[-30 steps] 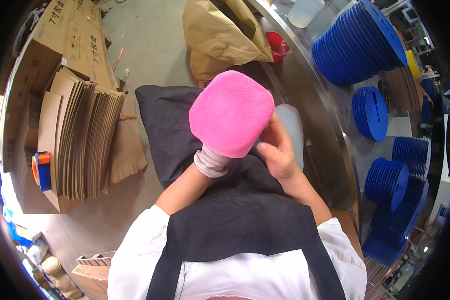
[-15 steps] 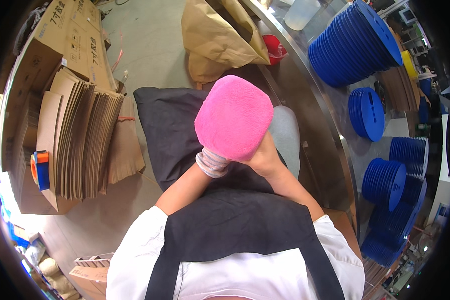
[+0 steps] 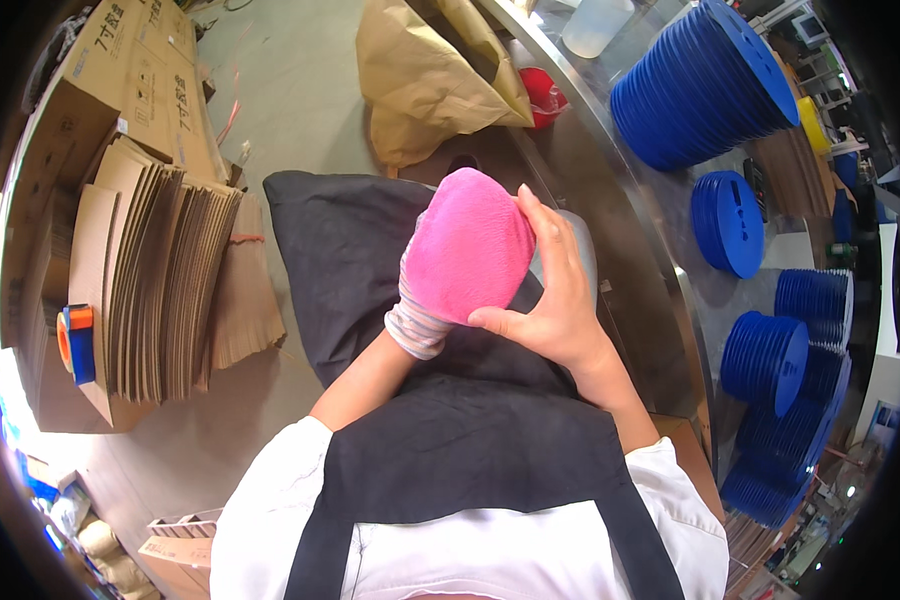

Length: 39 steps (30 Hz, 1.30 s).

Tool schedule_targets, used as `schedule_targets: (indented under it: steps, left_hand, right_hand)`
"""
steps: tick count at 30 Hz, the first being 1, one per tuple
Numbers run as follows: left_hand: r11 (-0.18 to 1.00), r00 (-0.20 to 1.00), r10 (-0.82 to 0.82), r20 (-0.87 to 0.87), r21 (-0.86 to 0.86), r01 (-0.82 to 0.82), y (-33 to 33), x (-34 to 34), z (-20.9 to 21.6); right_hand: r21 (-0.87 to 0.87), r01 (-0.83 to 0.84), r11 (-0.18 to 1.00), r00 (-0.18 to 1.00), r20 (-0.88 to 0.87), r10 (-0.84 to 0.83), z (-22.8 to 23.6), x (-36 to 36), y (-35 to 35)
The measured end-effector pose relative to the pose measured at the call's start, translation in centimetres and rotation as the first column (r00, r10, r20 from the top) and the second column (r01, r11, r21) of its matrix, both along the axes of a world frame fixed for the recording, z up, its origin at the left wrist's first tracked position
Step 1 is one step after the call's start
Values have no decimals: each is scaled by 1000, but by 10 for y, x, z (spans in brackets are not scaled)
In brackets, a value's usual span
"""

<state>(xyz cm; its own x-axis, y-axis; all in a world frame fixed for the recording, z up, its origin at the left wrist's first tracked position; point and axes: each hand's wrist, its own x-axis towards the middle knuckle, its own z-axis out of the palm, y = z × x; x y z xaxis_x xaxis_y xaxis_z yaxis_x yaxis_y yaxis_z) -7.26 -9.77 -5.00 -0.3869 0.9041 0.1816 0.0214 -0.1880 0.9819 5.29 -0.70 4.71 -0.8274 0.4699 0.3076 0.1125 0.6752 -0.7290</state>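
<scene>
A pink plush pad (image 3: 472,245) with rounded corners is held up over my lap. My left hand (image 3: 416,322), in a striped knit glove, holds it from behind and from the left. Most of those fingers are hidden by the pad. Bare and curved round the right side, my right hand (image 3: 564,305) has its thumb at the pad's lower edge and its fingertips at the upper right edge. Beneath the pad, the black apron (image 3: 330,260) spreads over my legs.
Stacked flat cardboard (image 3: 160,280) stands at left, with an orange-and-blue tape dispenser (image 3: 78,343) on it. A brown paper bag (image 3: 425,90) and a red container (image 3: 544,97) are ahead. The metal table (image 3: 660,215) at right carries blue reels (image 3: 700,95).
The pad has turned and now looks narrower. My right hand has come out from beneath it to its right side, with fingers and thumb spread along the edge.
</scene>
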Motion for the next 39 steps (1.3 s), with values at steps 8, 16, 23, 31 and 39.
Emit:
schedule_targets:
  steps: [8, 16, 23, 31, 39]
  left_hand:
    - [997, 889, -11, 457, 68, -23, -1, 3, -13]
    - [990, 997, 81, 2, -118, -80, -1, 2, 14]
    - [966, 966, 256, -38, 39, -255, 5, 13, 20]
    - [995, 985, 98, 141, -3, -98, -11, -4, 8]
    - [995, 966, 87, 243, -60, -75, 32, -62, -33]
  right_hand:
    - [-38, 10, 999, 1000, 3, -10, -9, -9, -2]
    - [208, 39, 977, 998, 37, -48, 7, -10, 6]
    - [-65, 8, 998, 996, 85, -3, -1, -13, -10]
    - [28, 117, 993, 993, 3, -117, 9, 4, -11]
    - [251, 298, 921, 910, 215, -354, -40, 82, 37]
